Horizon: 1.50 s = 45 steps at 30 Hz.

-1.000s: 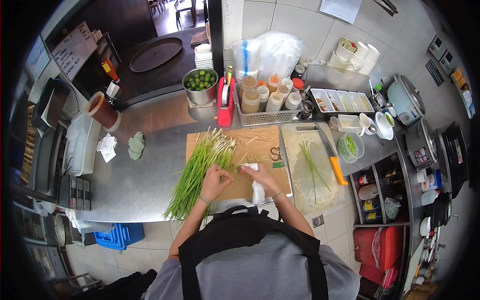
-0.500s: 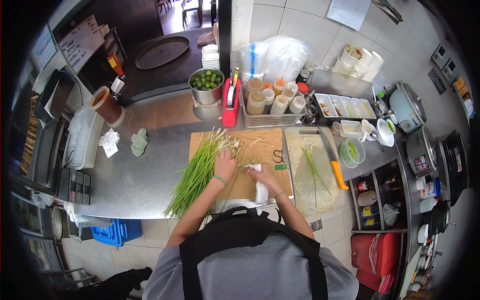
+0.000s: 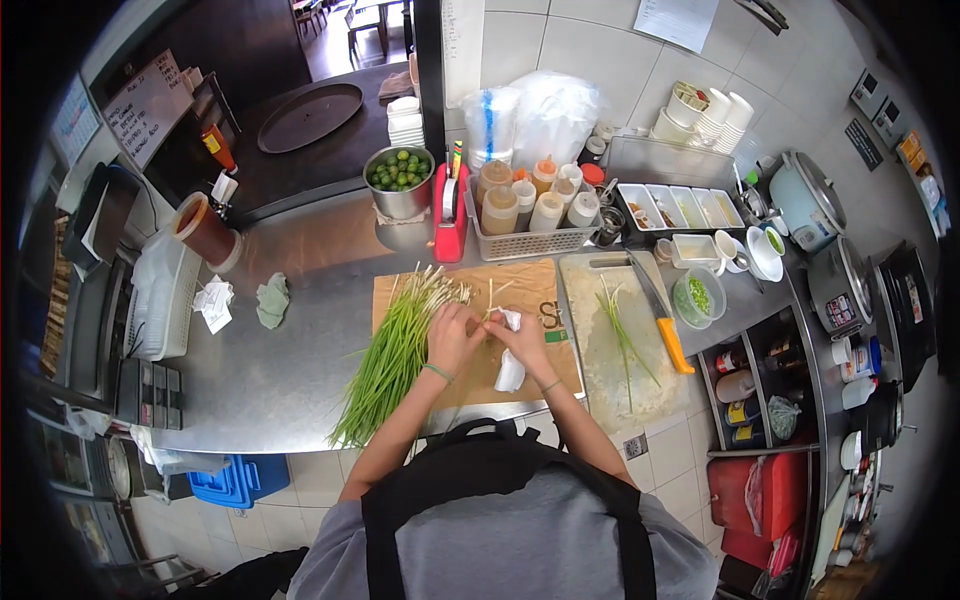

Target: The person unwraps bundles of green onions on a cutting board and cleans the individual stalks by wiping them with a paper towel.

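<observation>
My left hand (image 3: 453,338) is closed at the right edge of a large bunch of spring onions (image 3: 385,360), its fingertips pinching a thin spring onion (image 3: 493,296) whose pale end sticks up between my hands. Close beside it, my right hand (image 3: 522,338) is closed on a crumpled white paper towel (image 3: 510,372), with fingertips near the same stalk. Both hands are over a brown paper sheet (image 3: 540,280) on the steel counter. To the right, a few spring onions (image 3: 622,335) lie on a worn white cutting board (image 3: 590,370) beside a knife with an orange handle (image 3: 674,345).
Behind the paper stand a red tape dispenser (image 3: 450,225), a basket of squeeze bottles (image 3: 535,240) and a bowl of small green citrus fruits (image 3: 400,195). A tub of chopped greens (image 3: 699,300) is right of the knife. A green cloth (image 3: 272,300) lies at left.
My left hand has moved off the bunch toward my right hand, and a single stalk now shows between them. The paper towel stays in my right hand. The view has shifted slightly.
</observation>
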Available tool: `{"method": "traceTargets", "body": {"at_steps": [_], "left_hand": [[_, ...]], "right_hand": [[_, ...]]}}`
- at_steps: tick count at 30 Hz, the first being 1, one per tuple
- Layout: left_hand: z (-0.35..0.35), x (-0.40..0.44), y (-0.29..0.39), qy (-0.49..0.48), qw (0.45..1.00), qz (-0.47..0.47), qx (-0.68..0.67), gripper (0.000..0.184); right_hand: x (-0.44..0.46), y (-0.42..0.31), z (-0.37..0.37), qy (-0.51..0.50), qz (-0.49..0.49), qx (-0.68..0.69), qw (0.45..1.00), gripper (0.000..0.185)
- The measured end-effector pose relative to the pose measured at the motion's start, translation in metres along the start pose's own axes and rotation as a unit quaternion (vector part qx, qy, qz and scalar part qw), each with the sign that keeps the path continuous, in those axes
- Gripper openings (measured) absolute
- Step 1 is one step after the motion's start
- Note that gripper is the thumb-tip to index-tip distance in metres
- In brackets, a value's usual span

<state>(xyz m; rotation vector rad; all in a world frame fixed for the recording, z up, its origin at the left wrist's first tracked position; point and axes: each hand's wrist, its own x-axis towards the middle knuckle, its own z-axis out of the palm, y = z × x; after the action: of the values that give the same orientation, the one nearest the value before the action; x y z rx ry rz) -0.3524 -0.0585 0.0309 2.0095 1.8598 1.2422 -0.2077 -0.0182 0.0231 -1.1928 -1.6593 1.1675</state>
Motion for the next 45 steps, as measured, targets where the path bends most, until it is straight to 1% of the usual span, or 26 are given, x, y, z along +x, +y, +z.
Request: {"method": "traceTargets", "body": {"at_steps": [3,5,8,10,11,13,16,17,20,22,25,26,28,31,34,37,38,39,40,43,45], "left_hand": [[-0.011,0.008,0.017,-0.012,0.997,-0.035,-0.063,0.013],[-0.018,0.01,0.027,-0.015,0.991,-0.053,-0.12,0.013],[-0.021,0.01,0.028,-0.017,0.988,-0.034,-0.148,0.013],[-0.023,0.009,0.031,-0.026,0.976,-0.074,-0.202,0.013],[-0.023,0.009,0.031,-0.031,0.968,-0.094,-0.229,0.013],[-0.021,0.006,0.023,-0.035,0.963,-0.097,-0.25,0.013],[-0.016,0.0,0.006,-0.056,0.954,-0.114,-0.272,0.012],[-0.015,-0.003,0.0,-0.066,0.951,-0.122,-0.277,0.011],[-0.011,-0.015,-0.014,-0.126,0.908,-0.187,-0.352,0.01],[-0.014,-0.022,-0.018,-0.147,0.88,-0.233,-0.387,0.011],[-0.021,-0.03,-0.023,-0.16,0.849,-0.276,-0.42,0.011],[-0.023,-0.033,-0.024,-0.16,0.841,-0.287,-0.429,0.012],[-0.023,-0.038,-0.034,-0.161,0.845,-0.283,-0.425,0.012],[-0.028,-0.04,-0.037,-0.162,0.849,-0.288,-0.412,0.011],[-0.034,-0.038,-0.033,-0.156,0.847,-0.292,-0.417,0.011],[-0.033,-0.035,-0.031,-0.149,0.841,-0.297,-0.426,0.012],[-0.032,-0.033,-0.03,-0.148,0.84,-0.299,-0.428,0.013],[-0.031,-0.032,-0.029,-0.149,0.838,-0.299,-0.432,0.013],[-0.031,-0.031,-0.028,-0.151,0.835,-0.3,-0.436,0.014],[-0.031,-0.027,-0.021,-0.162,0.822,-0.302,-0.455,0.013],[-0.035,-0.024,-0.014,-0.164,0.808,-0.312,-0.471,0.012]], "right_hand": [[0.002,-0.014,-0.008,0.031,-0.004,0.006,1.0,0.017],[0.001,-0.024,-0.015,0.016,-0.01,0.037,0.999,0.015],[0.0,-0.033,-0.023,-0.001,-0.008,0.081,0.997,0.013],[0.0,-0.032,-0.022,-0.007,-0.018,0.123,0.992,0.012],[0.0,-0.033,-0.024,-0.011,-0.014,0.121,0.993,0.012],[0.0,-0.039,-0.028,-0.019,-0.006,0.116,0.993,0.01],[0.009,-0.02,-0.029,-0.006,-0.002,0.118,0.993,0.01],[0.011,-0.02,-0.03,0.005,-0.012,0.081,0.997,0.011],[0.018,-0.015,-0.032,0.042,-0.045,-0.031,0.998,0.013],[0.028,-0.005,-0.033,0.07,-0.069,-0.109,0.989,0.014],[0.033,-0.016,-0.038,0.077,-0.032,-0.186,0.979,0.014],[0.035,-0.014,-0.038,0.085,-0.035,-0.204,0.975,0.015],[0.039,-0.005,-0.037,0.102,-0.042,-0.241,0.964,0.018],[0.042,0.008,-0.036,0.114,-0.011,-0.296,0.948,0.018],[0.037,0.01,-0.037,0.055,0.016,-0.338,0.939,0.019],[0.034,0.029,-0.03,-0.008,-0.022,-0.287,0.958,0.02],[0.029,0.022,-0.028,-0.037,0.004,-0.158,0.987,0.021],[0.023,0.006,-0.026,-0.065,0.03,-0.025,0.997,0.021],[0.018,-0.006,-0.024,-0.092,0.056,0.108,0.988,0.022],[0.013,-0.021,-0.023,-0.12,0.15,0.179,0.965,0.021],[0.011,-0.022,-0.021,-0.099,0.155,0.194,0.964,0.02]]}}
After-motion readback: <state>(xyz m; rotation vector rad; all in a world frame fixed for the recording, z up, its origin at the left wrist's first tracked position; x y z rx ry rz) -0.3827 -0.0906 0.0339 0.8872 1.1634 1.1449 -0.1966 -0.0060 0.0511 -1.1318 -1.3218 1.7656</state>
